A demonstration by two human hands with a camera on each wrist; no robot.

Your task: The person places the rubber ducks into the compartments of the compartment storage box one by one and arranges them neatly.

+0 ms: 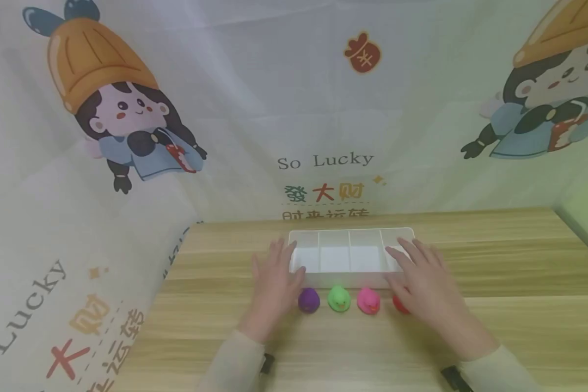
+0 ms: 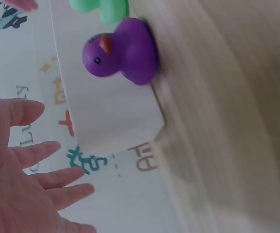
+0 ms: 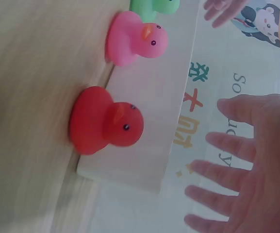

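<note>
A white tray (image 1: 343,280) with several side-by-side compartments stands on the table. Along its near side sit a purple rubber duck (image 1: 308,300), a green duck (image 1: 339,299), a pink duck (image 1: 369,301) and a red duck (image 3: 103,120), which is partly covered in the head view. My left hand (image 1: 276,280) hovers by the tray's left end, fingers spread, close to the purple duck (image 2: 123,52). Over the right end is my right hand (image 1: 427,280), fingers apart, above the red duck. Both wrist views show the hands holding nothing.
A light wooden table (image 1: 215,305) carries everything. Behind it and to the left hangs a pale cloth (image 1: 245,109) with cartoon figures and lettering. A dark strap piece (image 1: 455,378) sits at the right wrist, another dark piece (image 1: 267,363) at the left.
</note>
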